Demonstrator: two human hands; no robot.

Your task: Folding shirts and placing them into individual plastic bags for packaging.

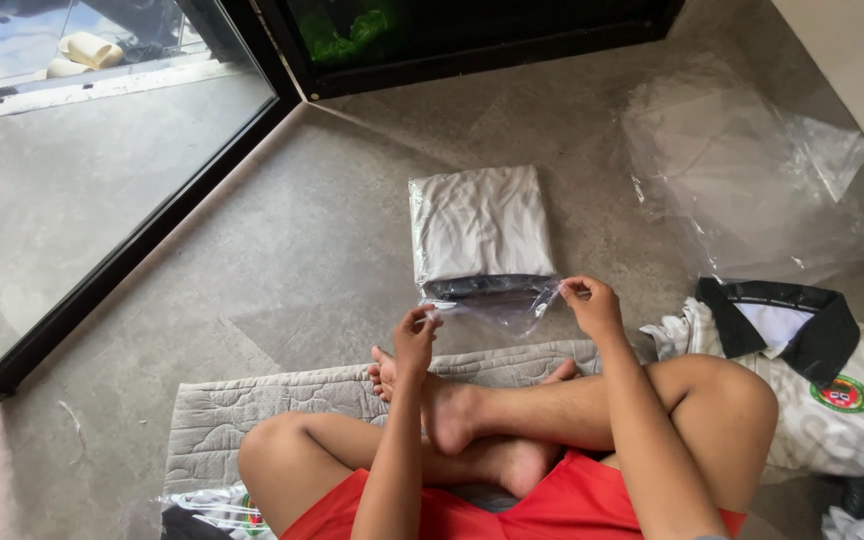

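Both hands pinch the open end of a clear plastic bag holding a folded white garment.

The clear plastic bag with the folded white garment (480,240) lies flat on the grey floor (282,250), directly ahead of the crossed legs. The left hand (415,335) pinches its near left corner; the right hand (590,303) pinches its near right corner. Right of the bag lie loose clear plastic sheets (742,170) and a white shirt with a black collar (802,375). A grey quilted mat (252,410) lies nearer than the bag, under the legs.
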